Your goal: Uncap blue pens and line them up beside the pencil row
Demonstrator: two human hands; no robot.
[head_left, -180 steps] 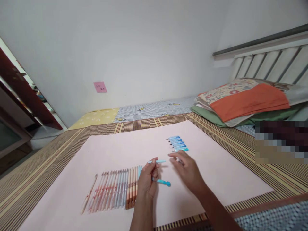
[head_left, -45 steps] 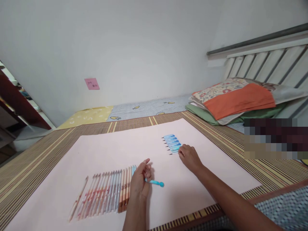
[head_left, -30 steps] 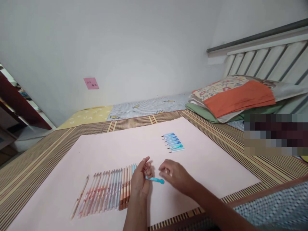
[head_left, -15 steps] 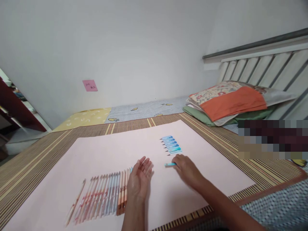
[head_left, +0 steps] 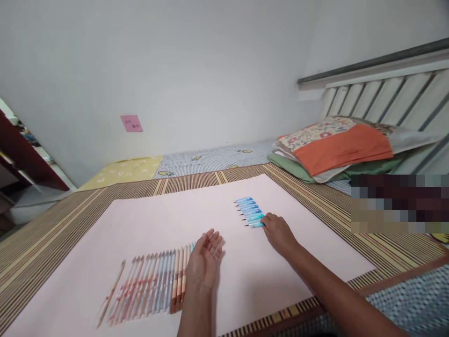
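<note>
My right hand (head_left: 278,231) is closed in a pinch at the right end of the lowest short pen (head_left: 251,225), around its cyan cap (head_left: 259,224). The pen's dark tip points left, and the fingers hide part of the cap. Directly above it lie several more short blue pens (head_left: 249,207) in a column, tips also to the left. My left hand (head_left: 205,260) is palm up with its fingers stretched out and holds nothing visible. It lies beside a row of long pens (head_left: 150,283) and covers the row's right end.
A pale pink sheet (head_left: 168,217) lies under the pens on a striped mat (head_left: 189,183). Folded cloths and a pillow (head_left: 343,145) are at the back right by the white slatted headboard (head_left: 379,100). A pink note (head_left: 131,123) is stuck to the wall.
My right hand has moved up and slightly right, bringing the cyan cap from below the column to the right end of the lowest pen. My left hand has stayed in place.
</note>
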